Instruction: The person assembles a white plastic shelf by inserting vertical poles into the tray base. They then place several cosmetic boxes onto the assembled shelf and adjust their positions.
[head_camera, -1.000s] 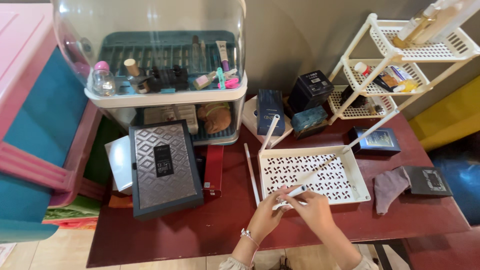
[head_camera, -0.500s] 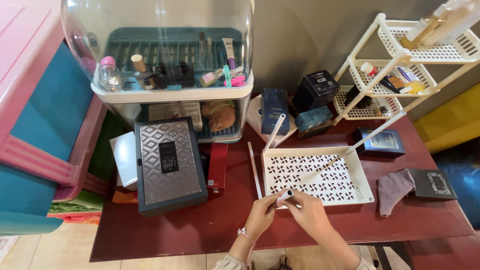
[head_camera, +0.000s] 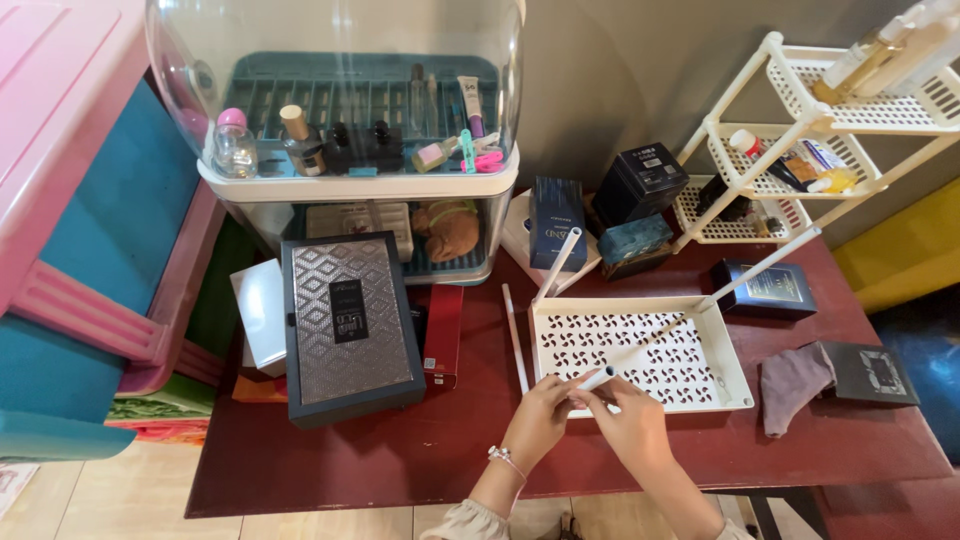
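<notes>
Both hands, left (head_camera: 540, 418) and right (head_camera: 628, 420), are gripping a white tube (head_camera: 594, 380) at the perforated tray's (head_camera: 735, 362) 7 o'clock corner, seating it as a post.

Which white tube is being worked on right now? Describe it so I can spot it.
Find the white perforated tray on the dark red table. At its near left corner, the left hand and right hand pinch a short white tube. Unlike the other white tubes, it is held.

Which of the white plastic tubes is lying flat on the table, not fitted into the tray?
The loose tube left of the white perforated tray lies flat on the red table. The others stand in tray corners, or are held by both hands.
</notes>
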